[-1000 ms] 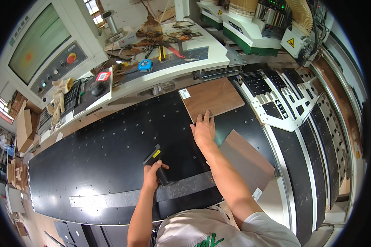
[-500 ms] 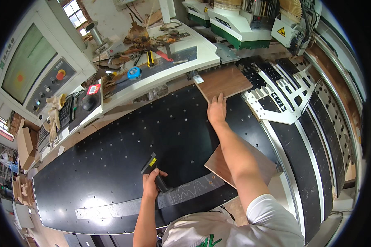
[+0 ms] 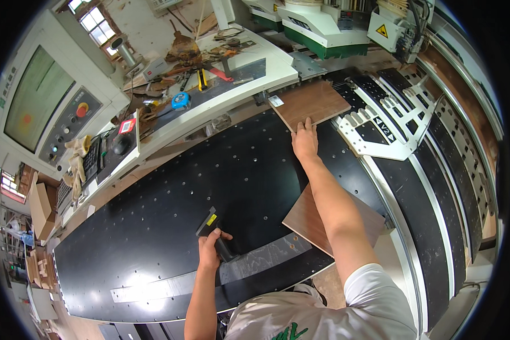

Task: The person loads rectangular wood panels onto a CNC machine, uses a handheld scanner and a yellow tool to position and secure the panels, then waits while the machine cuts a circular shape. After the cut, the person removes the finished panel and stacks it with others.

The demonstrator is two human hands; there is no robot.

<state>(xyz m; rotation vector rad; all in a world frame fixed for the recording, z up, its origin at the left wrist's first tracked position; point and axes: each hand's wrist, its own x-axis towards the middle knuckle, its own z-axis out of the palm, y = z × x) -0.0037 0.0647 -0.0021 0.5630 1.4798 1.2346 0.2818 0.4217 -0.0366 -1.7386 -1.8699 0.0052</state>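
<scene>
- White label [image 3: 276, 101] on brown board [image 3: 318, 104]; right hand [image 3: 305, 140] touches board's edge, grip unclear
- Left hand [image 3: 209, 252] grasps black scanner [image 3: 225, 249], yellow sticker [image 3: 211, 220] showing
- Black dotted surface [image 3: 153, 235]; window [image 3: 95, 25] behind

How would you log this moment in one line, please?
left hand: holding scanner | right hand: on near edge of labelled panel | other panel: partly behind right forearm

Going by the far panel [image 3: 317, 102]: it's at the tabletop [image 3: 221, 175]'s far edge, worker's R hand [image 3: 305, 141] on its near side. Slotted plate [image 3: 374, 145] just R; machine head [image 3: 323, 34] behind. Ledge [image 3: 283, 71] w/ tape measure [image 3: 181, 100] to L, console [image 3: 68, 122] way over L. 2nd panel [image 3: 309, 221] nearer, partly under R forearm [image 3: 331, 198]. L hand [image 3: 210, 252] w/ scanner [image 3: 207, 221] nearer & L.
</scene>
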